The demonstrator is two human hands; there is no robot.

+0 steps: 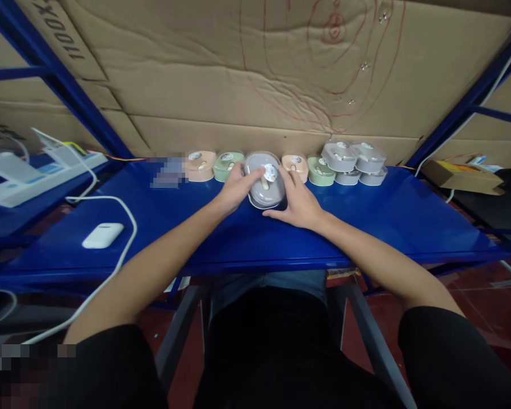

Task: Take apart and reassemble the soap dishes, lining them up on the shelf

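A grey oval box with a clear lid (262,190) is between my hands in the middle of the blue table, its top tilted towards me. A round sticker and a small pale clasp or handle show on its lid. My left hand (237,186) grips its left side, thumb over the lid by the sticker. Along the right edge curl the fingers of my right hand (298,200), with that thumb stretched out below the box's near edge. Behind it stand similar boxes: a peach box (201,170) and a green box (226,170) at left, another peach box (296,173) and green box (322,177) at right.
Several grey boxes (354,158) are stacked two high at the back right. A small white case (104,235) and a white cable (130,227) lie at left. Cardboard (187,74) walls the back of the blue table (392,221). An open carton (462,177) stands far right.
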